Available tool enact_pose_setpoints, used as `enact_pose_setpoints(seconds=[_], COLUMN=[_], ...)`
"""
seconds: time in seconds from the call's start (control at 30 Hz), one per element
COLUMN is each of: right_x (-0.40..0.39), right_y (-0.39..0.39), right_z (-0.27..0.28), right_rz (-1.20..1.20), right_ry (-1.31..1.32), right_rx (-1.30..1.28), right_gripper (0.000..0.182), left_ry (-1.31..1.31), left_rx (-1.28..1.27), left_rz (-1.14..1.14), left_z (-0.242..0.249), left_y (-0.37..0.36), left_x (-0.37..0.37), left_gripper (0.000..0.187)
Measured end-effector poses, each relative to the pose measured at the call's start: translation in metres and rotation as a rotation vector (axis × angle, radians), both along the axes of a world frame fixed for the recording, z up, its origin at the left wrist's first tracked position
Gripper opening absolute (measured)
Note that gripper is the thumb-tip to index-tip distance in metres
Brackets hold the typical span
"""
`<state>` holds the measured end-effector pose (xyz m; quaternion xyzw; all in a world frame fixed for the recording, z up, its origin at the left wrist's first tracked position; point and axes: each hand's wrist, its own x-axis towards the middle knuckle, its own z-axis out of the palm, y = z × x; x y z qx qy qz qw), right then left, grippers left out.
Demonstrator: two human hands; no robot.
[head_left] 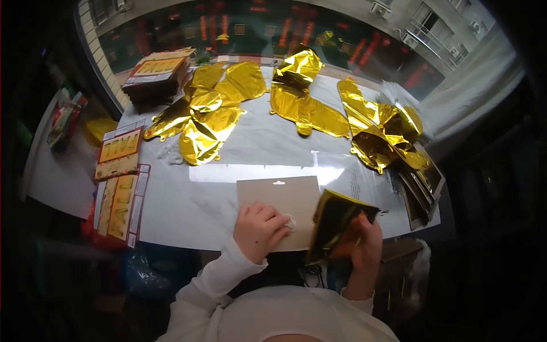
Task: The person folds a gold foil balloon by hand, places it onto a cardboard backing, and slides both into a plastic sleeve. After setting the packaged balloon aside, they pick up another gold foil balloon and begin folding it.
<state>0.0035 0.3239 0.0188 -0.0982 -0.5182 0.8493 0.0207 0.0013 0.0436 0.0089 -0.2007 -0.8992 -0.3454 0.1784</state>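
Observation:
A brown cardboard sheet (277,194) with a hanging slot at its top lies flat at the table's near edge. My left hand (259,231) rests on it, fingers curled, their tips on a small coil of white string (290,222). Just right of the sheet, my right hand (367,239) grips a folded gold foil balloon (336,219), thumb over its face. The balloon is tilted and lifted, overlapping the sheet's right edge. Its underside and the fingers behind it are hidden.
Flat gold foil balloons lie across the back at left (211,108), middle (305,102) and right (379,122). A stack of printed "FALL" packages (156,77) stands back left, with more packages (121,176) along the left edge. Brown cards (419,191) and clear plastic (364,176) lie at right.

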Motion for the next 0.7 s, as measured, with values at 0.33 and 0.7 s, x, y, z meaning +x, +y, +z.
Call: enact_pose_setpoints(seconds=[0.33,0.7], right_x=[-0.031,-0.036], right_y=[-0.078,-0.089], right_z=[0.003,-0.014], right_rz=[0.272,0.287], right_ry=[0.011,0.100], right_rx=[0.141,0.483], right_gripper=[0.035,0.050], left_ry=[-0.208,-0.188], left_rx=[0.249,-0.315], left_rz=[0.196,0.166], left_z=[0.058,-0.010], left_y=[-0.040,0.009], left_x=[0.037,0.013], left_gripper=[0.046,0.078])
